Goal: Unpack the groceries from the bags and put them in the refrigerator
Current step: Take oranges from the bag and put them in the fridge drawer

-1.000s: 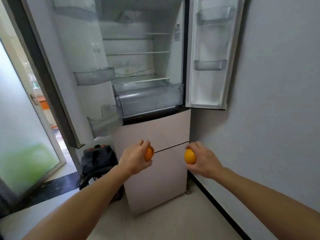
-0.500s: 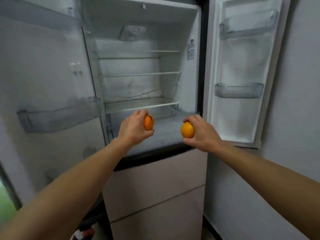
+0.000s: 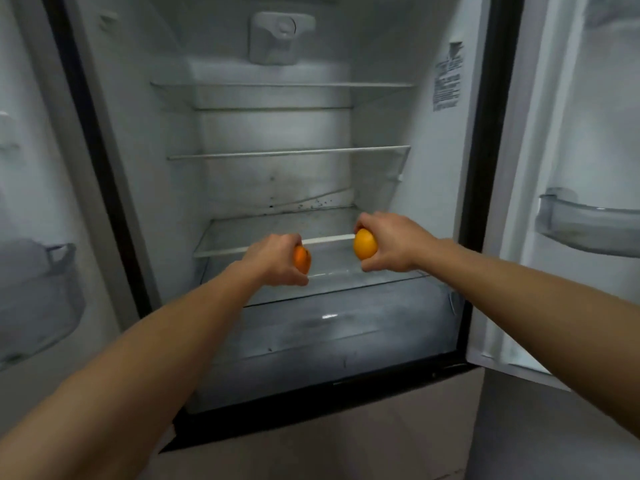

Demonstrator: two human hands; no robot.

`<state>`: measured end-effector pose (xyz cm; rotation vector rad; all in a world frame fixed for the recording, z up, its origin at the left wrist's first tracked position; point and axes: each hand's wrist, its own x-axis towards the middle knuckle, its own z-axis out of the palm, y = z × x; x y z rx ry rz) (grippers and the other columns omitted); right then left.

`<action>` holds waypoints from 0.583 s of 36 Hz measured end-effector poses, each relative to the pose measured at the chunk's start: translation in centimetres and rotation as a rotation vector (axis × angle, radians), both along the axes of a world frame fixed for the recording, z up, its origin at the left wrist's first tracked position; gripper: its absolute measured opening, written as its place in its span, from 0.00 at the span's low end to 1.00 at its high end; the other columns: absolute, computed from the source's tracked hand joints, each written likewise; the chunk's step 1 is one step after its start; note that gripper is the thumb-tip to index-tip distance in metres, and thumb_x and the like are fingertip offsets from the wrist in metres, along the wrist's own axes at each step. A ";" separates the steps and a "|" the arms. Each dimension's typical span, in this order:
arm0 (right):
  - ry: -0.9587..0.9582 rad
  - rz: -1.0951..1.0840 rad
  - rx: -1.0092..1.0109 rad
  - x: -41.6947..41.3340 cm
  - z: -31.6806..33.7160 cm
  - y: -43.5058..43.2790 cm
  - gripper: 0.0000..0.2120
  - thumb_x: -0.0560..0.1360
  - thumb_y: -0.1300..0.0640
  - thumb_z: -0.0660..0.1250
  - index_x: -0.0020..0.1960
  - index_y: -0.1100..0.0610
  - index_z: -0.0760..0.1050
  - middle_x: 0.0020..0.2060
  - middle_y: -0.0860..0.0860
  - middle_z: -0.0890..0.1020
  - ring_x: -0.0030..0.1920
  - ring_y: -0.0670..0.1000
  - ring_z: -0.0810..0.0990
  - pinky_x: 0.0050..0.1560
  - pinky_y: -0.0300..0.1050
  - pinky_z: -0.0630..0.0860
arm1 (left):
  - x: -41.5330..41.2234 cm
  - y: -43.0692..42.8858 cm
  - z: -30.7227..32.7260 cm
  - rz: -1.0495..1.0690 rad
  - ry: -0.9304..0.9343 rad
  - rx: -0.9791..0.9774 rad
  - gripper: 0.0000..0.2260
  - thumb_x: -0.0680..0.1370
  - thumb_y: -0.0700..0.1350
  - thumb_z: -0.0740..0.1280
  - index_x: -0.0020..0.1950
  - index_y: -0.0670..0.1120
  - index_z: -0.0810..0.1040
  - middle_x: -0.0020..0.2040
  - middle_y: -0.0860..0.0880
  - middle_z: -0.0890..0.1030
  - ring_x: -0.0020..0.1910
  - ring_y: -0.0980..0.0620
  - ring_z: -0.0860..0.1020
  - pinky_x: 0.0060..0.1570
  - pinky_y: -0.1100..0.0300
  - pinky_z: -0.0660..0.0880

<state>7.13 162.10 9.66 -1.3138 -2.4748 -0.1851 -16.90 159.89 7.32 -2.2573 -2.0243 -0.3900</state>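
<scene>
Head view, facing the open refrigerator (image 3: 138, 133); both doors are standing open.

- Left hand (image 3: 277, 259): fingers are curling round a darker orange (image 3: 303, 259), gripping it from the left side. Only a sliver of the fruit is showing past the fingers.
- Right hand (image 3: 391, 242): fingers and thumb are clamping a lighter orange (image 3: 364, 244), fingers over the top and thumb beneath. Most of the fruit's left face is showing.
- The two hands are reaching forward side by side, apart and not touching. Each is carrying its own fruit.
- Both oranges are sitting in the hands at the mouth of the compartment. They are overlapping the front edge of the lowest glass shelf (image 3: 242, 233), above the clear cover of the crisper drawer (image 3: 329, 327). How far in they are reaching cannot be told.
- Two more glass shelves, the middle shelf (image 3: 287, 153) and the top shelf (image 3: 277, 85), are lying higher up.
- A white lamp housing (image 3: 282, 38) is sitting on the back wall near the top, and a printed label (image 3: 448, 77) is sticking to the right inner wall.
- A clear left door bin (image 3: 38, 296) and a right door bin (image 3: 588, 223) are hanging on the doors.
- A beige lower drawer front (image 3: 346, 438) is showing beneath the compartment.
</scene>
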 end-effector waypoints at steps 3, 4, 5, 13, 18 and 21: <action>-0.184 0.042 -0.113 -2.3 -0.7 4.6 0.28 0.64 0.43 0.77 0.58 0.48 0.70 0.54 0.52 0.78 0.49 0.54 0.76 0.47 0.50 0.76 | -1.1 3.4 -0.7 0.034 0.047 -0.146 0.27 0.64 0.57 0.78 0.58 0.53 0.73 0.53 0.51 0.76 0.49 0.48 0.76 0.47 0.52 0.77; -0.240 0.051 -0.148 -3.1 -1.0 5.9 0.27 0.63 0.43 0.77 0.57 0.48 0.70 0.53 0.51 0.78 0.49 0.54 0.76 0.45 0.49 0.75 | -1.5 4.4 -1.0 0.047 0.068 -0.186 0.26 0.63 0.57 0.79 0.55 0.53 0.73 0.52 0.51 0.77 0.50 0.48 0.77 0.48 0.52 0.77; -0.295 0.061 -0.179 -4.0 -1.3 7.0 0.26 0.63 0.44 0.77 0.55 0.47 0.70 0.52 0.51 0.78 0.48 0.54 0.76 0.43 0.48 0.74 | -1.9 5.4 -1.4 0.059 0.085 -0.219 0.25 0.62 0.57 0.79 0.53 0.54 0.73 0.52 0.51 0.77 0.50 0.48 0.77 0.49 0.52 0.78; -0.684 0.069 -0.396 -10.6 -5.2 13.6 0.26 0.65 0.43 0.75 0.59 0.52 0.76 0.54 0.51 0.81 0.49 0.54 0.80 0.44 0.50 0.77 | -5.0 9.9 -4.5 0.159 0.089 -0.452 0.27 0.59 0.56 0.80 0.50 0.55 0.71 0.54 0.48 0.78 0.48 0.45 0.81 0.47 0.46 0.81; -0.749 0.078 -0.413 -12.8 -7.0 16.0 0.24 0.64 0.42 0.74 0.58 0.50 0.79 0.48 0.49 0.83 0.40 0.51 0.80 0.34 0.44 0.72 | -5.2 11.6 -5.4 0.183 0.011 -0.570 0.23 0.63 0.49 0.80 0.52 0.51 0.74 0.52 0.47 0.79 0.43 0.46 0.81 0.35 0.52 0.81; -0.734 0.102 -0.401 -13.1 -7.9 17.1 0.23 0.64 0.43 0.74 0.55 0.51 0.78 0.46 0.50 0.81 0.41 0.53 0.80 0.42 0.47 0.78 | -5.0 12.8 -6.1 0.185 -0.078 -0.622 0.22 0.66 0.42 0.79 0.55 0.48 0.74 0.53 0.46 0.76 0.43 0.44 0.80 0.37 0.48 0.82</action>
